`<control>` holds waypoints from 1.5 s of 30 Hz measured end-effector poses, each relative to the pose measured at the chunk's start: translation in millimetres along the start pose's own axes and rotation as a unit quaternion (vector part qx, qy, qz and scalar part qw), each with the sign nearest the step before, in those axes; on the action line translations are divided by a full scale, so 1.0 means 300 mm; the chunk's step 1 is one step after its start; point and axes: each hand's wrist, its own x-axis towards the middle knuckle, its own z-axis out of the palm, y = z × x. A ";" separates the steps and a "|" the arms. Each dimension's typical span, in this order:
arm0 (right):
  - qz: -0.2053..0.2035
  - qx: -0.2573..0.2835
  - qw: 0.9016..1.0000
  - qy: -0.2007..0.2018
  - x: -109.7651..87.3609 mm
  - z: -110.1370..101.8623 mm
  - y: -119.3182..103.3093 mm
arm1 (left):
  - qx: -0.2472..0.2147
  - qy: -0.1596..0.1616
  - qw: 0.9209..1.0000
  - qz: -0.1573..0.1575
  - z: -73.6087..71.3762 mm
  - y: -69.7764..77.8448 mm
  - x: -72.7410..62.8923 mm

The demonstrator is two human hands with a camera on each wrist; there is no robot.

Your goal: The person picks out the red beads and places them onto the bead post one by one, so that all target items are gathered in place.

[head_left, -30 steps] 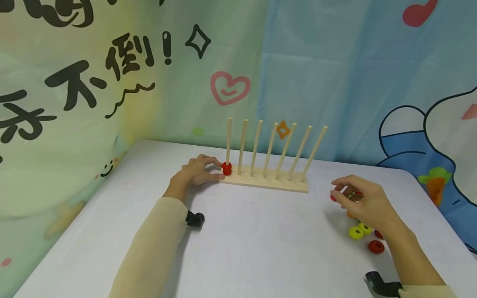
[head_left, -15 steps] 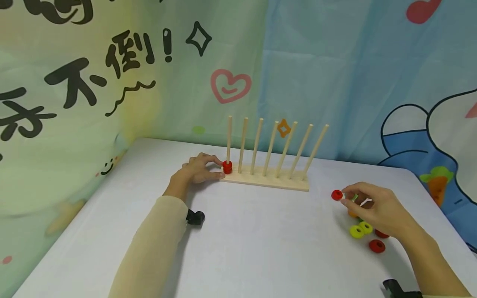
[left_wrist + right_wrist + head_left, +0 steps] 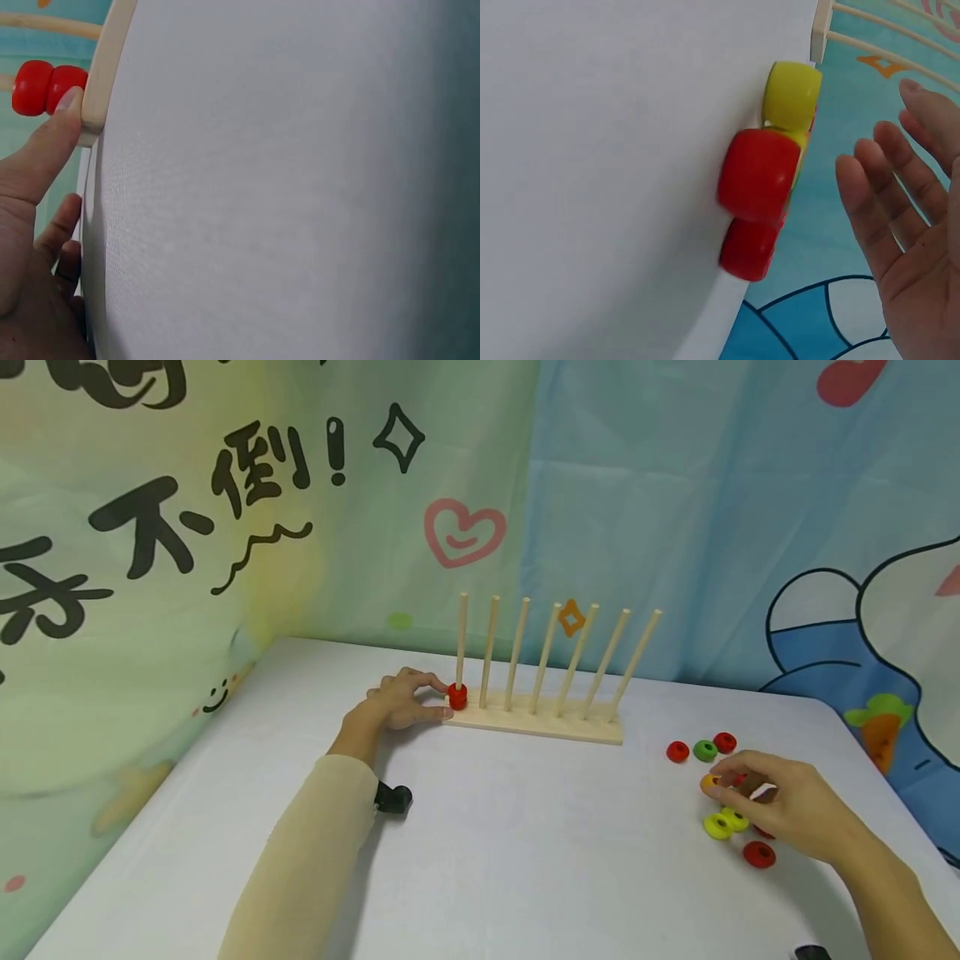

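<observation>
In the head view, the person's left hand (image 3: 401, 700) pinches the left end of a pale wooden seven-peg rack (image 3: 540, 724) between thumb and index finger, beside two glossy red round beads (image 3: 457, 697) on the leftmost peg. Across the white table (image 3: 555, 877), the loosely open right hand (image 3: 780, 793) hovers over loose beads, fingertips near a small orange bead (image 3: 707, 786); two flat yellow ring beads (image 3: 712, 832) lie just below.

From the left wrist, the thumb overlaps the lower red bead and the rack's end.

From the right wrist, the fingers curve gently, gripping nothing.
</observation>
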 end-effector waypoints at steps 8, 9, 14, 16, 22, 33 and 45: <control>0.017 0.007 1.000 -0.019 -0.049 0.005 0.025 | -0.001 -0.002 1.000 -0.002 0.012 -0.010 0.001; 0.026 0.008 0.999 -0.025 -0.053 0.003 0.026 | -0.002 -0.003 1.000 -0.003 0.013 -0.011 0.000; 0.074 0.004 0.995 -0.066 -0.068 -0.001 0.032 | -0.002 -0.004 1.000 -0.005 0.010 -0.018 -0.006; 0.080 0.005 0.994 -0.076 -0.071 0.002 0.035 | 0.000 -0.002 1.000 -0.006 0.006 -0.022 -0.008; 0.088 -0.006 0.992 -0.089 -0.083 0.001 0.042 | -0.002 0.005 1.000 0.004 0.001 -0.026 0.001; 0.153 0.017 0.976 -0.157 -0.116 -0.003 0.076 | 0.003 0.003 1.000 0.009 -0.004 -0.018 0.004; 0.154 0.016 0.969 -0.193 -0.128 0.003 0.089 | 0.004 0.003 1.000 0.013 0.007 -0.022 0.015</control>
